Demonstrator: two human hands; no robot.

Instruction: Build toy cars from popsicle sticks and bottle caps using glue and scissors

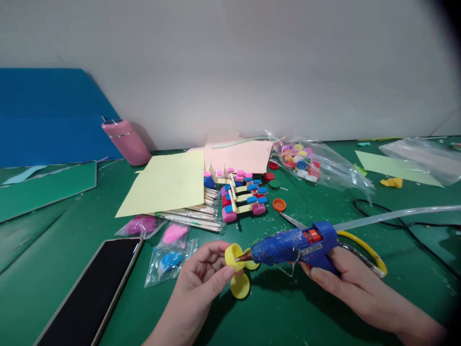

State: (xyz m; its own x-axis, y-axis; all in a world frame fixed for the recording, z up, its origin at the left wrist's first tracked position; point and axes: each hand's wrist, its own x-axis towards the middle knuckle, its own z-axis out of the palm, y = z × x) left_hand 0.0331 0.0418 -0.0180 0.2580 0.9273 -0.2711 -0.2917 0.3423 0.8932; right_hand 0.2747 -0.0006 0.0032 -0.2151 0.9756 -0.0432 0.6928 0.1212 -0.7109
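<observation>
My left hand (201,283) is closed on a yellow bottle cap (233,253), pinched between thumb and fingers with its hollow side toward the right. A blue hot glue gun (288,246) is gripped in my right hand (355,278), and its nozzle points left into the cap's opening. Whether the tip touches the cap I cannot tell. Beneath the held cap, another yellow cap (240,287) lies on the green table, with one more partly hidden behind the nozzle. A clear glue stick (396,215) runs out of the gun's back end.
Small stick-and-cap models (245,194) stand in the middle, near an orange cap (279,205) and scissors (363,245). A bag of coloured caps (300,161) lies behind. At left are a phone (93,293), clay packets (169,259), yellow paper (165,185) and a pink tumbler (127,142). A black cable (425,245) trails right.
</observation>
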